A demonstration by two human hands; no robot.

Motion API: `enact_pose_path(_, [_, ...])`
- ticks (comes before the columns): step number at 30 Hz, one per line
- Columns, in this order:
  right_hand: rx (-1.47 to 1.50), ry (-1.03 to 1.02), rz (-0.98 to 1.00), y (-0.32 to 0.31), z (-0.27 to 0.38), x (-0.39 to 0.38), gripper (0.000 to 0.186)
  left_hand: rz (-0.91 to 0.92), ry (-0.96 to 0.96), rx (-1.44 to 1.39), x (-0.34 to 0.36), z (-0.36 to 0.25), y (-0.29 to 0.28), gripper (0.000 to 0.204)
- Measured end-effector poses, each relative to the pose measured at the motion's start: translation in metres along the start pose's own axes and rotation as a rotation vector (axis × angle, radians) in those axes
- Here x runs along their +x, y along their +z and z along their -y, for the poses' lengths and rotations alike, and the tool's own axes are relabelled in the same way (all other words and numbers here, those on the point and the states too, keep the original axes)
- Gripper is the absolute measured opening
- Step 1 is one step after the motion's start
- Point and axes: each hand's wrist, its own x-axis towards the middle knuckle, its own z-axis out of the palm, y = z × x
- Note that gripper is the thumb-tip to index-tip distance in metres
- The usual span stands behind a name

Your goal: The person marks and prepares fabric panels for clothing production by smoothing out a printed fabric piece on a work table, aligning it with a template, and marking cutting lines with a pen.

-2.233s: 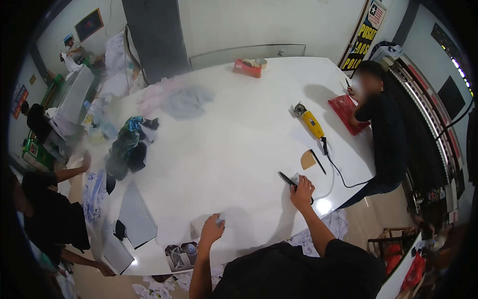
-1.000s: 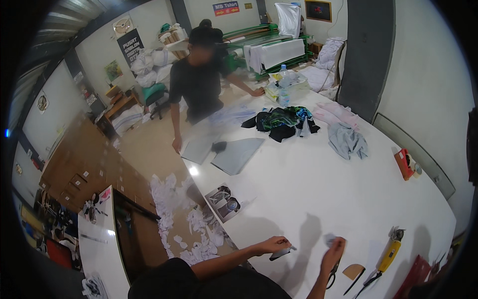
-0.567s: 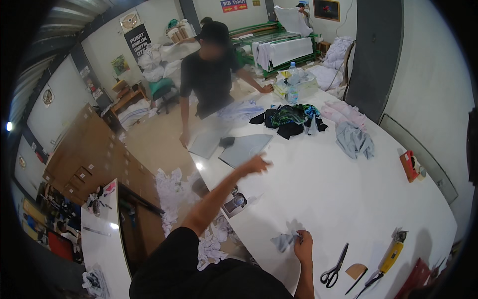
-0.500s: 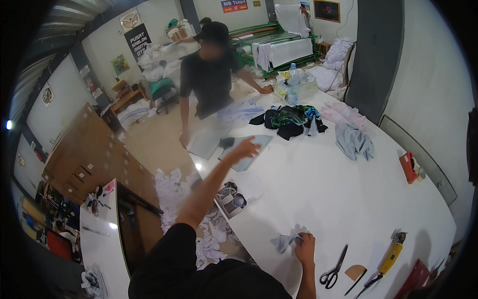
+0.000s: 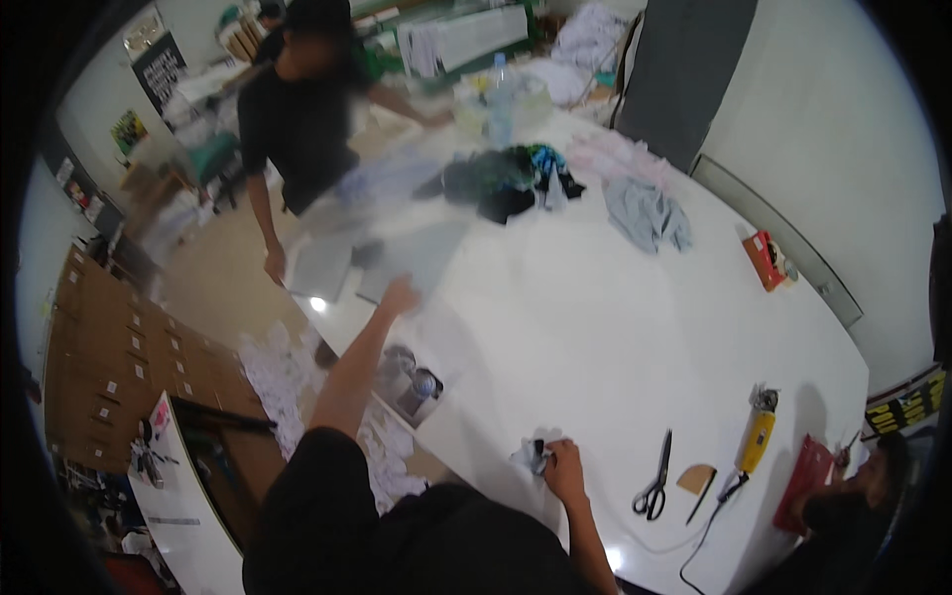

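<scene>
My left hand [image 5: 400, 296] is stretched out over the near edge of a flat grey fabric panel [image 5: 426, 256]; blur hides its fingers, and I cannot tell if it touches the panel. A second flat grey panel [image 5: 319, 270] lies to its left, by a co-worker's hand [image 5: 276, 266]. Close to my body, my right hand [image 5: 564, 468] pinches a small grey piece of cloth [image 5: 526, 456] with a dark patch, on the white table [image 5: 575, 347]. Between my arms, at the table's left edge, lies a sheet with a dark printed picture [image 5: 412, 387].
To the right lie black scissors [image 5: 653, 486], a tan semicircular piece [image 5: 696, 480] and a yellow corded power tool [image 5: 758, 436]. Dark patterned cloth [image 5: 511, 183], a crumpled grey cloth [image 5: 647, 213] and a bottle [image 5: 500, 99] occupy the far side. Another person [image 5: 863, 496] is at lower right.
The view has swung, so the table sits further left and higher. My left hand has come down towards the grey panel's near edge. My right hand still holds the small cloth.
</scene>
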Motion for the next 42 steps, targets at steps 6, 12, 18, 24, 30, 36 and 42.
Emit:
enact_pose_path(6, [-0.23,0.312,-0.212,-0.043,-0.007,-0.047,0.022,-0.188,0.118,-0.013,0.003,-0.081,0.018,0.052])
enact_pose_path(12, [-0.557,0.861,0.098,-0.067,-0.005,-0.105,0.025,-0.306,0.37,-0.054,0.076,-0.149,0.052,0.043])
enact_pose_path(18, [-0.43,1.071,-0.002,-0.037,0.017,-0.131,0.028,-0.318,0.5,0.018,0.16,-0.231,0.07,0.045])
enact_pose_path(24, [-0.563,0.971,-0.232,-0.011,0.045,-0.093,0.027,-0.494,0.438,-0.009,0.187,-0.254,0.085,0.059])
enact_pose_path(30, [-0.543,0.529,-0.324,-0.033,0.003,0.07,0.024,-0.627,0.188,-0.009,0.179,-0.216,0.082,0.064])
enact_pose_path(36, [-0.436,0.074,-0.375,-0.036,-0.035,0.387,0.018,-0.606,0.07,0.029,0.181,-0.209,0.076,0.06])
enact_pose_path(42, [-0.29,0.096,-0.516,-0.015,-0.088,0.615,0.027,-0.471,0.02,-0.038,0.183,-0.222,0.069,0.06])
